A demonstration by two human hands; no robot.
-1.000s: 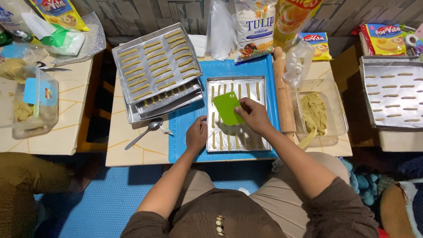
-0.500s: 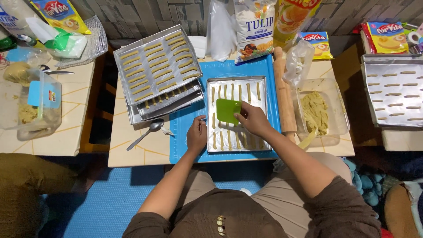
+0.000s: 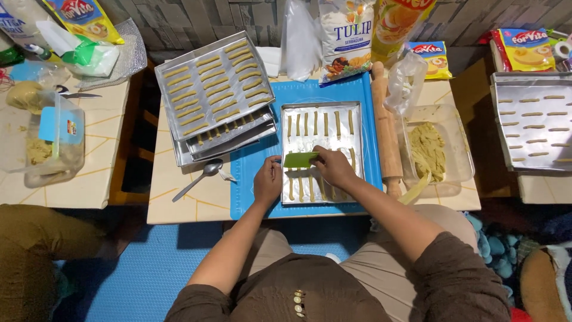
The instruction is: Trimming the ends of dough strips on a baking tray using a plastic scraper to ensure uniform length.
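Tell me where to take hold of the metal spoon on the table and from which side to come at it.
Grip the spoon by its long thin handle, near the lower-left end. It lies flat and slanted, bowl up-right beside the blue mat and the stacked trays, handle pointing down-left over bare tabletop. Coming from the left, probably with the left hand, avoids both.
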